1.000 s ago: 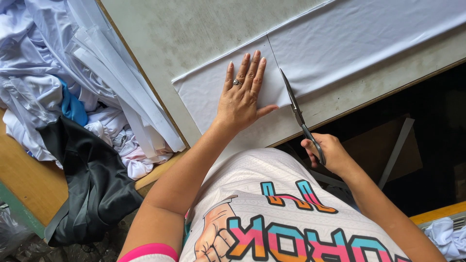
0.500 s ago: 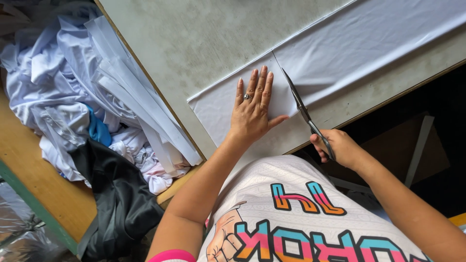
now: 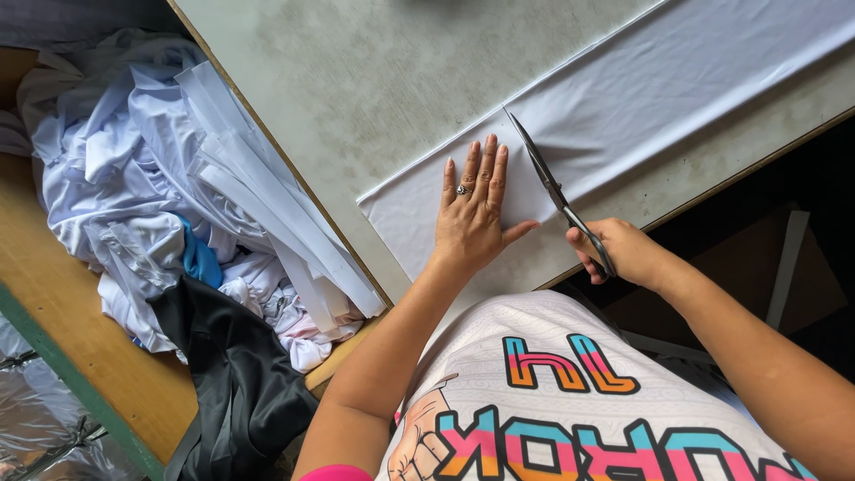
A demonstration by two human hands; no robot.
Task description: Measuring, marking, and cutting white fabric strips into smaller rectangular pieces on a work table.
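Note:
A long strip of white fabric (image 3: 677, 98) lies across the grey table (image 3: 356, 80). My left hand (image 3: 474, 214) presses flat on its near end, fingers together, a ring on one finger. My right hand (image 3: 619, 251) grips the handles of metal scissors (image 3: 550, 185), just right of the left hand. The blades lie across the cloth and their tip reaches its far edge.
A heap of white cloth and cut white strips (image 3: 178, 196) lies left of the table on a wooden surface (image 3: 80, 356), with a blue piece (image 3: 200, 263) and a black garment (image 3: 232, 383). Dark space lies beyond the table's right edge (image 3: 766, 151).
The view has shifted, so hands and fabric sit further right in the picture. The scissors' blades have closed along the cut across the cloth. My left hand stays pressed on the fabric.

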